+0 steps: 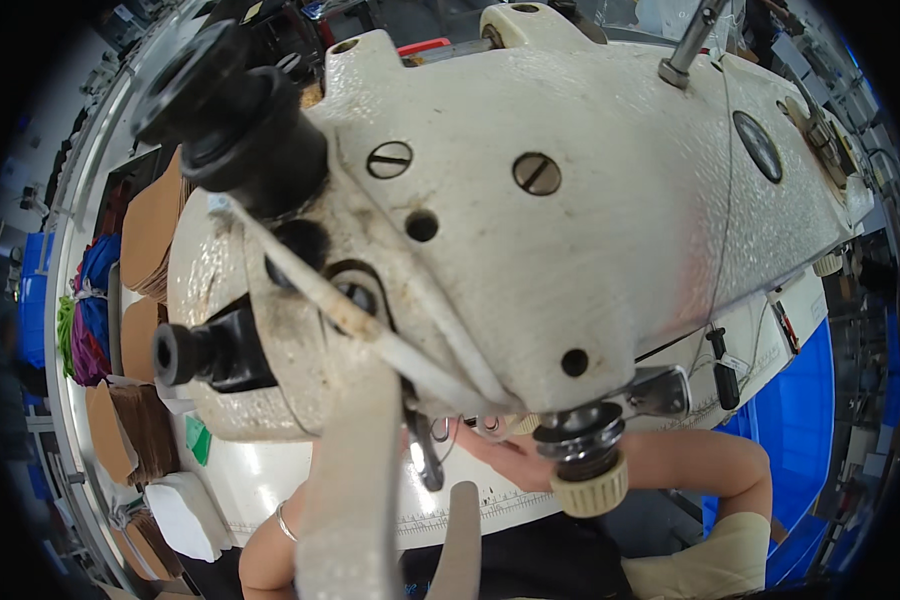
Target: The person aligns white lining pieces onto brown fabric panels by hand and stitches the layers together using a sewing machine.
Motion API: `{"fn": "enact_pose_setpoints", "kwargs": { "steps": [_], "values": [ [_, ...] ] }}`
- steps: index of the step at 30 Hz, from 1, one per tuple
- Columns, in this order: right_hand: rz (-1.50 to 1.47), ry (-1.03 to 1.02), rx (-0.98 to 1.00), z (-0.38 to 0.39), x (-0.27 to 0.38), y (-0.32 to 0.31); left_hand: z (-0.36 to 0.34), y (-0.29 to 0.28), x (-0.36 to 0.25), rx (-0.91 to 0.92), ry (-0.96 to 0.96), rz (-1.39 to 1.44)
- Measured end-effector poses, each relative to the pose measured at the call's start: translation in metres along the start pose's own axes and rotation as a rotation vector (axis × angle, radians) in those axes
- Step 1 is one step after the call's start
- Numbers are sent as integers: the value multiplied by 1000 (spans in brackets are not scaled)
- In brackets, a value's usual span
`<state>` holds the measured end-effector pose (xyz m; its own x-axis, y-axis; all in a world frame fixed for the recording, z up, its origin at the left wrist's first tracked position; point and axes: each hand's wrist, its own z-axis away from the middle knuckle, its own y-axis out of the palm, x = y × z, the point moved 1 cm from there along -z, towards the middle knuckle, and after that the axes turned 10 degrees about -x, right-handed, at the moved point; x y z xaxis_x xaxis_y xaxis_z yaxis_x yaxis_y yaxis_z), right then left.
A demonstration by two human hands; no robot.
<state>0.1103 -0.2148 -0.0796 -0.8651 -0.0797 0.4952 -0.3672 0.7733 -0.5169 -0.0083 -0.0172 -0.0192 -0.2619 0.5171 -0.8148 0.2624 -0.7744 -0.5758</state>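
A cream-white sewing machine head point(610, 220) fills most of the view, close up, and covers much of what lies under it. Below its lower edge my right hand point(505, 458) reaches in from the right over the white table; its fingertips pass out of sight behind the machine. Part of a ribbed cream knob point(590, 490) overlaps this hand. My left forearm point(270, 548), with a thin silver bracelet, comes up at the lower left. A pale metal lever point(350, 470) and the machine body hide my left hand. Whatever lies between the hands cannot be made out.
Stacks of brown card-like pieces point(135, 430) line the left side, near a white folded pile point(188, 515) and a green scrap point(198, 438). Bundled coloured cloth point(95, 300) sits farther left. At right are a black-handled tool point(722, 370) and a blue bin point(795, 430).
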Motion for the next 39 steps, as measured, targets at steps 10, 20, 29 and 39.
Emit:
{"fn": "enact_pose_setpoints", "kwargs": {
  "steps": [10,20,29,39],
  "values": [
    [249,-270,316,-25,14,-13,1,11,-18,-58,764,-582],
    [123,-223,279,-26,13,-32,2,12,-11,-56,791,-545],
    [189,-223,330,-30,16,-32,-2,10,-13,4,767,-502],
    [-13,-18,231,-37,8,-27,3,7,-27,1,717,-592]
  ]
}}
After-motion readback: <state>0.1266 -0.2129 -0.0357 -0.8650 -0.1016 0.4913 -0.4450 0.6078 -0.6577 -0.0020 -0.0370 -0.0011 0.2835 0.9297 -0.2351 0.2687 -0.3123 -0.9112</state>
